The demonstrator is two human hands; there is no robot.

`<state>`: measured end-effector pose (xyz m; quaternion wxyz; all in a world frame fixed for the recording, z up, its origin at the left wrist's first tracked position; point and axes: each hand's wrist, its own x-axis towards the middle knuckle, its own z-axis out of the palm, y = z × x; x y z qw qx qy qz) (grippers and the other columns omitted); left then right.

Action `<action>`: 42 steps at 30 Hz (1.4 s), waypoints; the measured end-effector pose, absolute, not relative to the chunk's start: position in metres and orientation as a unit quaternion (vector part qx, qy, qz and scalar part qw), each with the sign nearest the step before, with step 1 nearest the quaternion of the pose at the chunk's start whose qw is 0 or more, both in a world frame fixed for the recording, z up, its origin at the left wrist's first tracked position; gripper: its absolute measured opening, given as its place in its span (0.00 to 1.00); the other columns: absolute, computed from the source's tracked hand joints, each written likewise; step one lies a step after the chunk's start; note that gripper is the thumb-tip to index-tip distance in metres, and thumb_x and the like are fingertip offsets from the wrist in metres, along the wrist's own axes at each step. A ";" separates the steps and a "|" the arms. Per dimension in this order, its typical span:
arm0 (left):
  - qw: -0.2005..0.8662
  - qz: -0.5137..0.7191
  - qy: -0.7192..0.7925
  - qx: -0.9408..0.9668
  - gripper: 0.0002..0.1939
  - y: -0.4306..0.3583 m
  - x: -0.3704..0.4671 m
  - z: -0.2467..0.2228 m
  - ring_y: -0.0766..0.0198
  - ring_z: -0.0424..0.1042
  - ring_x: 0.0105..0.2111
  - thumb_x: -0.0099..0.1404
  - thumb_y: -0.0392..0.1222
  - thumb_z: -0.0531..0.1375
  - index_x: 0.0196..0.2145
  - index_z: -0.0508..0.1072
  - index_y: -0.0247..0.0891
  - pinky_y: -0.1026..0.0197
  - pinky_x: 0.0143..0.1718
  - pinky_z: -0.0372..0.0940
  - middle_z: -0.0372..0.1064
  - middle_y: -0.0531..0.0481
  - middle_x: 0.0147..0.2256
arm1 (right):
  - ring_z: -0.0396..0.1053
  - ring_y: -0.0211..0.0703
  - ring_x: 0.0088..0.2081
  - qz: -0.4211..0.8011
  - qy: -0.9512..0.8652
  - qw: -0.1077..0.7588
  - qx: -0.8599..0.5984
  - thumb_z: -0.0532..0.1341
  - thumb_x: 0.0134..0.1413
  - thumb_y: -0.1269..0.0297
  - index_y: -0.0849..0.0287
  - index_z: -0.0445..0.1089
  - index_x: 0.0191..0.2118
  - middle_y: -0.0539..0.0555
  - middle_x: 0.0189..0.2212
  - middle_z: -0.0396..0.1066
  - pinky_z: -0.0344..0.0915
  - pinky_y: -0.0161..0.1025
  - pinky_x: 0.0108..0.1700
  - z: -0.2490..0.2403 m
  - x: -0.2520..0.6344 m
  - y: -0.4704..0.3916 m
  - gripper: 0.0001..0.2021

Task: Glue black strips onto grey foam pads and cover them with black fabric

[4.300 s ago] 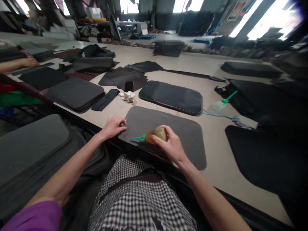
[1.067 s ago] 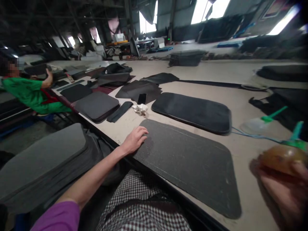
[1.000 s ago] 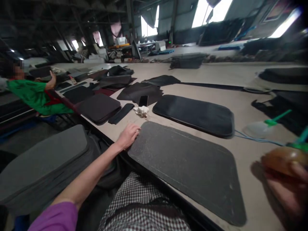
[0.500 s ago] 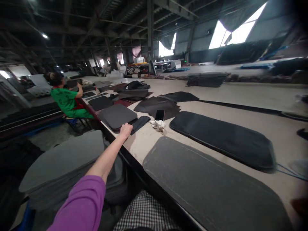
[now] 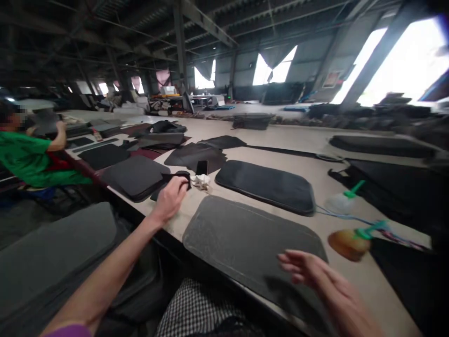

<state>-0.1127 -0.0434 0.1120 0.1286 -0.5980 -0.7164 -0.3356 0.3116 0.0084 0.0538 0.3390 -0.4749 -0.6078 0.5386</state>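
My left hand [image 5: 171,196] is closed on a small black strip [image 5: 180,175], its end curling up beyond the fingers, above the table [image 5: 175,224]. Just right of it lie a crumpled white cloth [image 5: 201,182] and a dark phone [image 5: 202,167]. My right hand [image 5: 308,274], slightly blurred, hovers with fingers stretched out over the right part of a large grey rounded mat [image 5: 245,234] and holds nothing. Behind that mat rests a black rounded pad [image 5: 264,186].
Stacked dark pieces [image 5: 135,175] lie on the left. Two bottles with green nozzles, one clear [image 5: 339,203], one amber [image 5: 349,244], stand or lie at the right beside blue cords. A person in green [image 5: 26,154] sits at the far left.
The view has turned right. My left hand has lifted the black strip from the table beside the stack. My right hand and the bottles have come into view.
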 end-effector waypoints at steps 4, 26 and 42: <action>0.163 -0.224 -0.463 -0.842 0.08 -0.077 0.002 0.114 0.62 0.72 0.37 0.75 0.36 0.52 0.45 0.70 0.37 0.60 0.39 0.66 0.74 0.47 0.39 | 0.73 0.58 0.55 0.773 -0.455 0.285 -0.338 0.65 0.53 0.31 0.55 0.71 0.61 0.65 0.58 0.71 0.70 0.55 0.56 0.044 0.249 -0.030 0.39; -0.675 -0.299 -0.496 -0.457 0.24 -0.039 0.078 0.063 0.72 0.65 0.23 0.65 0.59 0.65 0.49 0.70 0.38 0.71 0.18 0.54 0.70 0.52 0.32 | 0.70 0.39 0.21 0.766 -0.459 0.306 -0.329 0.57 0.64 0.36 0.63 0.66 0.48 0.55 0.27 0.75 0.66 0.34 0.26 0.021 0.286 -0.060 0.29; -0.604 -0.261 -0.540 -0.525 0.23 0.070 0.104 0.031 0.71 0.62 0.18 0.62 0.60 0.65 0.38 0.72 0.35 0.67 0.22 0.56 0.69 0.54 0.22 | 0.74 0.44 0.37 0.556 -0.553 0.351 -0.511 0.53 0.70 0.48 0.56 0.56 0.67 0.55 0.39 0.73 0.72 0.38 0.42 0.002 0.339 -0.083 0.27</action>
